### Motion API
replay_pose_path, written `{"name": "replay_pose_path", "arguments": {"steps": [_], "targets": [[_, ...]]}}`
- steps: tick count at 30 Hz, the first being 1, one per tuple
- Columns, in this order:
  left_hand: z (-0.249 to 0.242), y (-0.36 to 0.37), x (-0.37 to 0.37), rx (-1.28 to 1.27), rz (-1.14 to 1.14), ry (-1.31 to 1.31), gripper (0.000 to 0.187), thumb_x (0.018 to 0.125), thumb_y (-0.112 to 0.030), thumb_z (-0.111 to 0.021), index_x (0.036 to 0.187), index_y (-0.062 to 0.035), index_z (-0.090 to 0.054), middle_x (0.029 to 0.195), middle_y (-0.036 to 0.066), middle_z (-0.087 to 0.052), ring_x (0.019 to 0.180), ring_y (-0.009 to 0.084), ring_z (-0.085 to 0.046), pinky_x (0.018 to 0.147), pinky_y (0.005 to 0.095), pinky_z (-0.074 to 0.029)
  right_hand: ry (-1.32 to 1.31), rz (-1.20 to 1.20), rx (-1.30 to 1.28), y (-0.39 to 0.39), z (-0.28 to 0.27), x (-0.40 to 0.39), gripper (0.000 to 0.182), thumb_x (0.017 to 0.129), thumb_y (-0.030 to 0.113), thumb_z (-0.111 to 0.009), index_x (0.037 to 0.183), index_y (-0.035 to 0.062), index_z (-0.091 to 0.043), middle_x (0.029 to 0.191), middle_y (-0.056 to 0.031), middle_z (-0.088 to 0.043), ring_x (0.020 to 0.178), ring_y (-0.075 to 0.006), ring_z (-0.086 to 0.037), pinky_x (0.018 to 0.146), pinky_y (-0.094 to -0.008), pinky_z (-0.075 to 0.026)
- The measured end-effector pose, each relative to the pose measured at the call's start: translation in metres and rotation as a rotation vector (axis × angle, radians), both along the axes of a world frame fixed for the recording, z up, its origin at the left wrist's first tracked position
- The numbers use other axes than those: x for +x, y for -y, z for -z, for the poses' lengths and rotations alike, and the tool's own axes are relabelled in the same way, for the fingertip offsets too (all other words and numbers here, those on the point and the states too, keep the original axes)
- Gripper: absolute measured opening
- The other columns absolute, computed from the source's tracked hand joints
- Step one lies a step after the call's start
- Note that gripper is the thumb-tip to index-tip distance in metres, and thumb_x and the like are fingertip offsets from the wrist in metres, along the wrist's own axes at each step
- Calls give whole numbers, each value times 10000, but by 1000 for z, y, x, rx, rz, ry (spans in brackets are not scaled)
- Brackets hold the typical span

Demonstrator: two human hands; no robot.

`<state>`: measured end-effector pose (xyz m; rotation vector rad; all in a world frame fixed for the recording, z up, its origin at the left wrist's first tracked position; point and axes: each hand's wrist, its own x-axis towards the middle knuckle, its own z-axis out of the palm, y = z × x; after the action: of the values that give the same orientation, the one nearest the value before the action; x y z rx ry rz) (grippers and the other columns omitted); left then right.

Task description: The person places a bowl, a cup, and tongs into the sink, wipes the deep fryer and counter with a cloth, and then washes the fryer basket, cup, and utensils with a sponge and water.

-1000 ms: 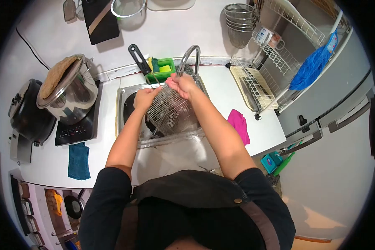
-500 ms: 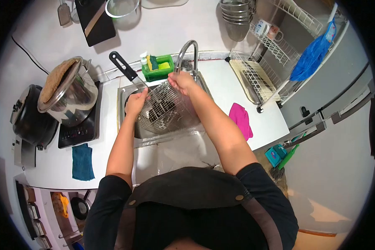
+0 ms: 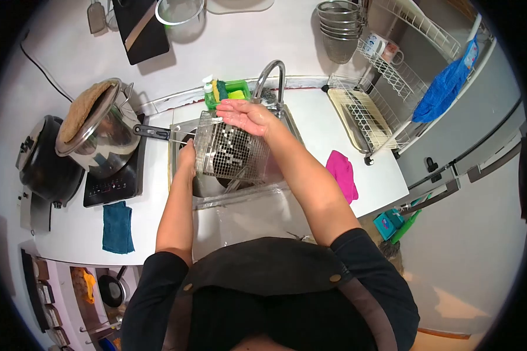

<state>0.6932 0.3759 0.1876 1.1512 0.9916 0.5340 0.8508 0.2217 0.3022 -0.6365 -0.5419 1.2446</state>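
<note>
A square wire mesh basket [image 3: 225,143] with a black handle [image 3: 151,131] is tilted over the steel sink [image 3: 216,202]. My left hand [image 3: 187,158] grips it at its left side, close to where the handle joins. Above the basket's upper right edge, my right hand [image 3: 244,117] is open with its fingers stretched to the left and the palm showing. The curved faucet [image 3: 269,69] stands just behind my right hand. Dark items lie in the sink, seen partly through the mesh.
Left of the sink are a steel pot [image 3: 102,137] on an induction cooker [image 3: 114,187], a black cooker [image 3: 47,155] and a teal cloth [image 3: 117,228]. Behind it sits a green sponge caddy [image 3: 240,88]. To the right are a pink cloth [image 3: 341,175] and a wire rack [image 3: 372,108].
The basket has turned so its handle now points left, nearly level. My right hand has let go of the basket's edge and opened. The view has shifted slightly.
</note>
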Motion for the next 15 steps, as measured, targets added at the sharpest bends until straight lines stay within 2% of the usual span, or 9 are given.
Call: {"name": "replay_pose_path", "arguments": {"steps": [2, 4, 5, 6, 8, 9, 12, 13, 15], "targets": [[2, -4, 2, -49, 12, 57, 470, 870, -354, -392, 962, 80, -550, 895, 150, -582, 765, 215, -557, 688, 346, -427, 26, -7, -26, 1, -4, -6, 348, 882, 108, -402, 1158, -101, -367, 1205, -240, -413, 1091, -319, -456, 916, -370, -400], [-12, -1, 4, 136, 10, -148, 447, 875, -349, -384, 916, 51, -577, 825, 122, -589, 734, 190, -553, 675, 350, -423, 70, -222, -176, -5, -3, -5, 327, 880, 96, -399, 1147, -92, -386, 1174, -233, -448, 1085, -309, -465, 918, -369, -397], [-18, 4, 7, 160, -48, -147, 462, 868, -368, -387, 875, 44, -595, 828, 150, -605, 769, 241, -570, 701, 372, -418, 130, -152, -227, -8, -2, -6, 269, 866, 95, -427, 1065, -84, -451, 1056, -210, -529, 986, -272, -537, 837, -333, -459], [-23, 2, 8, 162, -56, -146, 462, 868, -368, -387, 875, 44, -595, 828, 150, -605, 769, 241, -570, 701, 372, -418, 133, -159, -224, -13, 1, -5, 269, 866, 95, -427, 1065, -84, -451, 1056, -210, -529, 986, -272, -537, 837, -333, -459], [-31, -1, 12, 378, -38, -342, 502, 853, -406, -390, 857, 53, -595, 900, 205, -599, 864, 317, -564, 749, 399, -402, 27, 421, -391, -22, 6, -3, 204, 848, 93, -454, 969, -66, -498, 937, -167, -573, 848, -225, -590, 706, -280, -510], [-31, -2, 14, 356, -29, -284, 541, 840, -439, -386, 870, 61, -591, 973, 242, -570, 936, 369, -534, 783, 413, -387, 31, 423, -371, -22, 7, -4, 171, 834, 94, -468, 916, -48, -515, 843, -121, -584, 704, -182, -596, 605, -243, -518], [-28, -7, 17, 369, -40, -254, 549, 837, -447, -387, 900, 58, -593, 969, 240, -572, 927, 366, -539, 784, 405, -392, 186, 179, -334, -3, 4, 0, 158, 824, 77, -478, 915, -45, -520, 809, -122, -588, 660, -175, -594, 589, -249, -522], [-19, -12, 16, 369, -35, -254, 549, 837, -447, -387, 900, 58, -593, 969, 240, -572, 927, 366, -539, 784, 405, -392, 145, 333, -329, -1, 6, 5, 149, 814, 68, -502, 906, -47, -521, 780, -131, -592, 636, -169, -596, 566, -252, -523], [-5, -21, 16, 460, -81, -310, 563, 826, -465, -407, 934, 56, -590, 967, 238, -574, 937, 369, -534, 788, 399, -392, 243, 366, -389, 5, 5, 10, 154, 809, 63, -509, 909, -54, -521, 786, -138, -594, 646, -175, -601, 557, -256, -525]]}}
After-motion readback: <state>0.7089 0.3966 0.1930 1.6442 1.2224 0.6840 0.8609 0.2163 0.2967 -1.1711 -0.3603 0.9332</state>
